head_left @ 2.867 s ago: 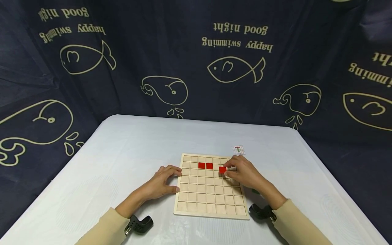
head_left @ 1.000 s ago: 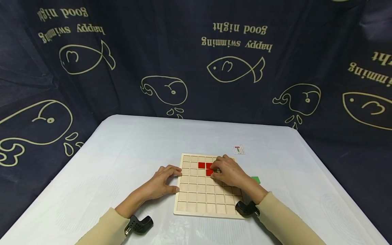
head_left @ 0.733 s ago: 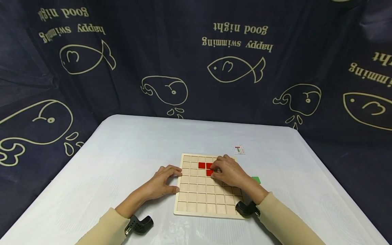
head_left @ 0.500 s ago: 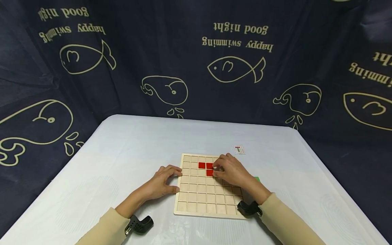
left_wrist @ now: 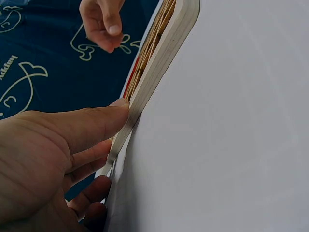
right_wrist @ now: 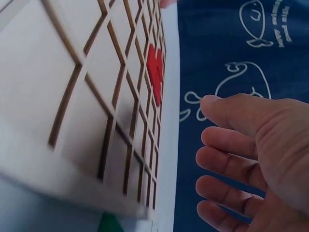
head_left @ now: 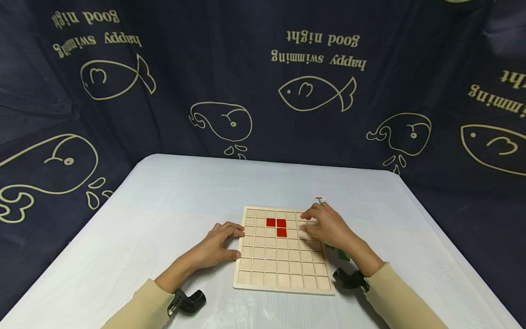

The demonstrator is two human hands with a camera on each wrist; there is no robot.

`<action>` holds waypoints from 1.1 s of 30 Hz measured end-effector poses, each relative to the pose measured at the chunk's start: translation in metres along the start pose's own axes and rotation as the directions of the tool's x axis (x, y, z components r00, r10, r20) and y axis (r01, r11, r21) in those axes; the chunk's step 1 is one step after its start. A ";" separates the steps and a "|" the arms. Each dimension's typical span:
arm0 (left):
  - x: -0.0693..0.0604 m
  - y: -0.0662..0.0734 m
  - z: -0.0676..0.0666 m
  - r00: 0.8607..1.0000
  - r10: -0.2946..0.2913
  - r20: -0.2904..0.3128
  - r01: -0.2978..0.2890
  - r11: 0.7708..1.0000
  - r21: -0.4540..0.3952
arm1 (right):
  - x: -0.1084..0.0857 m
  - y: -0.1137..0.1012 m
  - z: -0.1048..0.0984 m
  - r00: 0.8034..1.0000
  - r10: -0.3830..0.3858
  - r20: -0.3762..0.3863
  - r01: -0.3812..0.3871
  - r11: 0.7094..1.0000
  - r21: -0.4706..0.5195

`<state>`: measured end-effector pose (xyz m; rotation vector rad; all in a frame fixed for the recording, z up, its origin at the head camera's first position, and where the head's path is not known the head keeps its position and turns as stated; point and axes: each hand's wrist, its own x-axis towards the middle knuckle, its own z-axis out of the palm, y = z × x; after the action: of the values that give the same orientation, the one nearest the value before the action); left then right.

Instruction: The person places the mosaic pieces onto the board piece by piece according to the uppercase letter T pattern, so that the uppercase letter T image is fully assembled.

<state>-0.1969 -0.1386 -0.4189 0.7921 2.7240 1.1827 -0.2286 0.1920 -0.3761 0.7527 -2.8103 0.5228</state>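
Observation:
A light wooden grid board (head_left: 264,265) lies on the table, with red square tiles (head_left: 281,232) in three cells: two side by side in one row and one under the right-hand tile. My left hand (head_left: 213,244) rests against the board's left edge, thumb and fingertips touching its side. In the left wrist view the thumb (left_wrist: 96,125) presses on the wooden rim (left_wrist: 159,63). Over the board's right side hovers my right hand (head_left: 328,226), fingers loosely bent and nothing between them. In the right wrist view its fingers (right_wrist: 227,157) stand apart from the board.
Green tiles (head_left: 344,255) lie on the white table right of the board, partly hidden by the right forearm. A small printed grid card (head_left: 319,198) sits beyond the right hand, partly covered by it. A dark patterned curtain (head_left: 263,132) hangs behind the table.
A red tile in the right hand has come down into the cell below the right-hand red tile and been let go. The right hand has since drawn back to the right. The left hand stays put.

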 end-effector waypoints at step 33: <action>-0.001 0.001 -0.001 1.000 -0.004 -0.001 0.004 1.000 0.009 | -0.054 0.038 -0.003 0.987 0.161 -0.008 -0.161 0.985 -0.057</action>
<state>-0.1960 -0.1383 -0.4176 0.7876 2.7316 1.1716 -0.2012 0.2482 -0.3984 0.5165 -2.8852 0.4647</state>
